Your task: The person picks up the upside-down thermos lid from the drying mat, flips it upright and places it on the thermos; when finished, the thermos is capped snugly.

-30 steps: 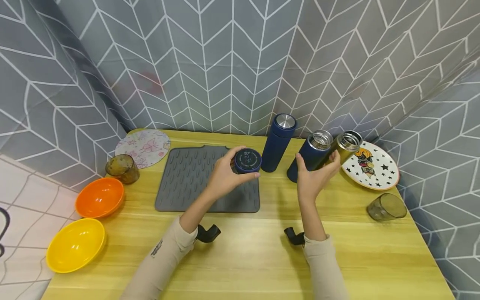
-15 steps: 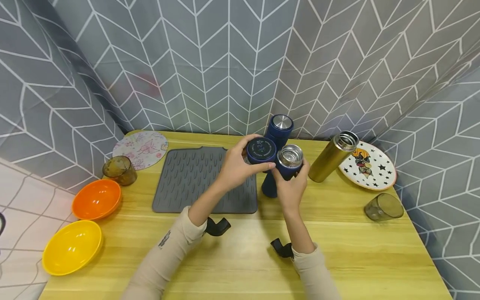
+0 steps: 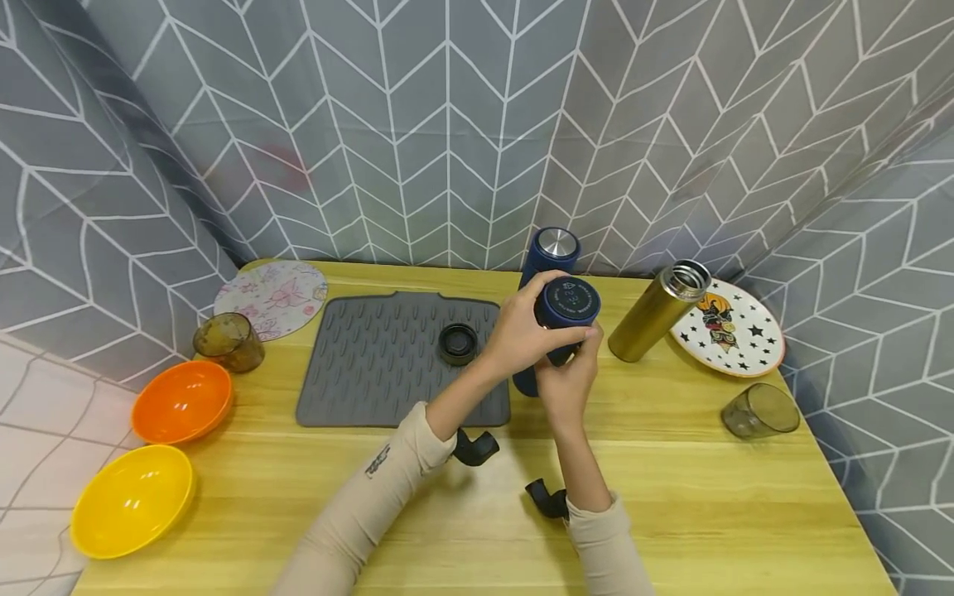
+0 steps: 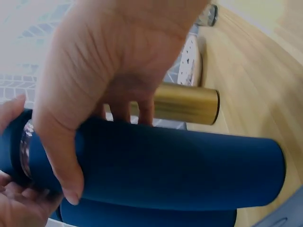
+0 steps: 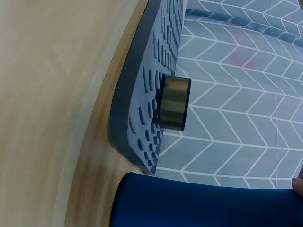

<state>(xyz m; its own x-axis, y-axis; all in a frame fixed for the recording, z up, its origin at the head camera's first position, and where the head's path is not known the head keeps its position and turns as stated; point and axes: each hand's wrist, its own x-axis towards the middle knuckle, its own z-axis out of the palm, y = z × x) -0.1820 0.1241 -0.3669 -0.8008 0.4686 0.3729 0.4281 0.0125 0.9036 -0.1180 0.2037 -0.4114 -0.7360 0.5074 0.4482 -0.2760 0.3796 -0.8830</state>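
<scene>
In the head view, my left hand (image 3: 519,333) grips a dark blue lid (image 3: 571,300) with small lit digits on top, over the mouth of a blue thermos bottle. My right hand (image 3: 570,378) holds that blue thermos bottle (image 4: 180,163) upright just below the neck. A sliver of the silver neck (image 4: 27,149) shows between lid and body in the left wrist view. Behind it stands a second blue bottle (image 3: 555,248) with a silver-topped cap. A gold thermos bottle (image 3: 656,316), uncapped, stands to the right.
A gold lid (image 5: 174,103) sits on the grey drying mat (image 3: 373,364). An orange bowl (image 3: 182,401), yellow bowl (image 3: 132,501), amber glass (image 3: 229,342) and floral mat (image 3: 272,298) are left. Right are a star-patterned plate (image 3: 745,356) and another glass (image 3: 760,411).
The right hand has brought the open blue bottle left from beside the gold one. The left hand has moved right and set the lid over its mouth, exposing the gold lid on the mat.
</scene>
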